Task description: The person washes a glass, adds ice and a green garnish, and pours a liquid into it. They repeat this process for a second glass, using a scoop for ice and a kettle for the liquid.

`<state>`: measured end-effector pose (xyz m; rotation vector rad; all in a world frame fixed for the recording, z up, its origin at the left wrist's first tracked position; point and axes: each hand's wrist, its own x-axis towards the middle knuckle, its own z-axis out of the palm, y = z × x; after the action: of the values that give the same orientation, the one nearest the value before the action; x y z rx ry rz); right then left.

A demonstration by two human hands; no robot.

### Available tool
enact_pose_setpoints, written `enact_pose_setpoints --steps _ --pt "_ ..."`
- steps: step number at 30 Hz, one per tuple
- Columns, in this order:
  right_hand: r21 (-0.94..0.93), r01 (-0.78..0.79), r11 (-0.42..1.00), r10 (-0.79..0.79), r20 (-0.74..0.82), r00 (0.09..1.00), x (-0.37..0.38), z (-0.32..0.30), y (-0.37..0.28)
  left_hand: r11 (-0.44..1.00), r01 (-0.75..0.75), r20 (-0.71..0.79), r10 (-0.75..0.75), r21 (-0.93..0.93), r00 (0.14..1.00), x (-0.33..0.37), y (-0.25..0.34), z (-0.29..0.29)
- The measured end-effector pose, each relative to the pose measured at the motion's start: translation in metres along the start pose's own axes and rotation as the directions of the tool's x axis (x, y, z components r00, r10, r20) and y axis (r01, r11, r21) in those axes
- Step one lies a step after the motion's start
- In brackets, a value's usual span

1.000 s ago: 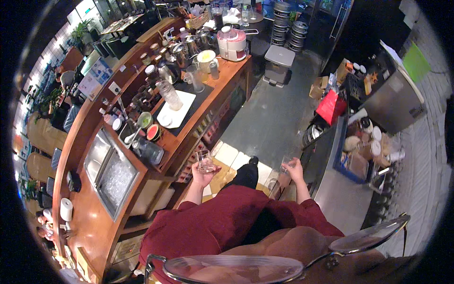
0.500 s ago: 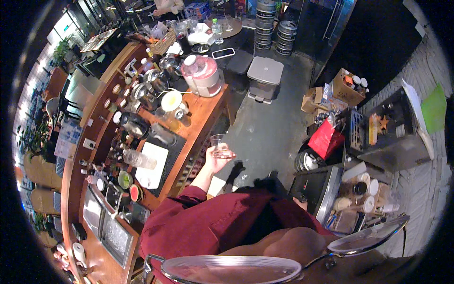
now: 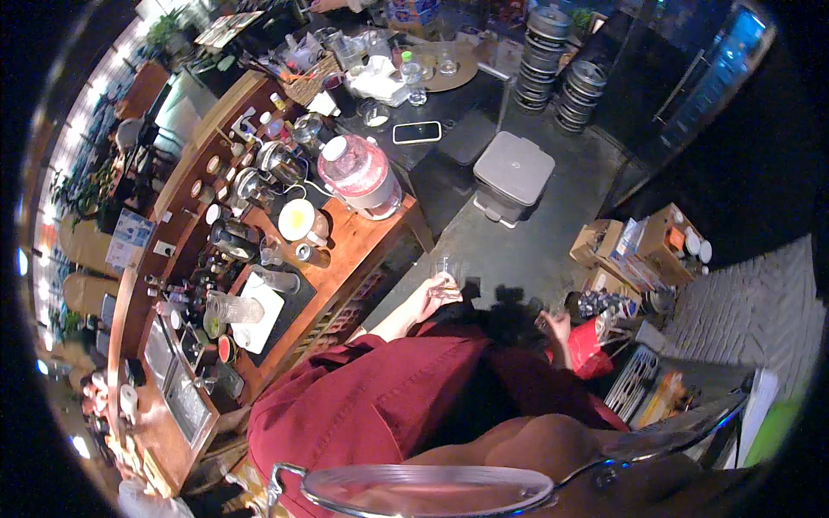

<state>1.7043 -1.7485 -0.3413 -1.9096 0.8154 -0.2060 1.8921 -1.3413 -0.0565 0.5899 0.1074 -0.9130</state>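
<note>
In front of my body, above the floor, my left hand (image 3: 434, 298) is closed round a clear drinking glass (image 3: 446, 267). The fingers wrap its lower part, and its rim points away from me. Whatever the glass may contain is too small to make out. My right hand (image 3: 557, 330) is raised on the right with its fingers apart, and nothing shows in it. It is nearest to a bright red bag (image 3: 589, 350), which lies just beyond the wrist. Whether hand and bag touch, I cannot tell.
Along the left runs a wooden counter (image 3: 345, 259) with a pink-topped juicer (image 3: 358, 168), a white cutting board (image 3: 259, 302) and several jugs. A grey lidded bin (image 3: 515, 168) stands ahead on the floor. Cardboard boxes (image 3: 656, 246) and stacked metal kegs (image 3: 542, 60) are farther right.
My view has turned and shifted. My left hand still grips the glass, now farther from the counter. My right hand has risen from beside the dark cabinet to near the red bag.
</note>
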Motion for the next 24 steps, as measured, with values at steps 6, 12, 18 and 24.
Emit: enact_pose_setpoints --steps 6,12,18,24 --pt "0.219 -0.081 0.972 0.062 0.092 0.994 0.128 0.043 -0.200 0.990 -0.094 -0.217 0.115 0.102 0.969 0.018 0.032 -0.027" --pt "0.317 0.377 0.870 -0.475 0.338 0.813 0.251 0.158 -0.265 0.878 -0.251 -0.163 0.340 0.408 0.926 0.117 0.118 -0.029" --pt "0.425 0.182 0.887 -0.394 0.489 0.778 0.286 0.200 -0.428 0.758 -0.351 -0.130 0.493 0.550 0.861 0.205 0.196 -0.005" --pt "0.565 0.051 0.823 -0.392 0.501 0.772 0.331 0.195 -0.507 0.709 -0.270 -0.267 0.547 0.651 0.793 0.291 0.254 -0.001"
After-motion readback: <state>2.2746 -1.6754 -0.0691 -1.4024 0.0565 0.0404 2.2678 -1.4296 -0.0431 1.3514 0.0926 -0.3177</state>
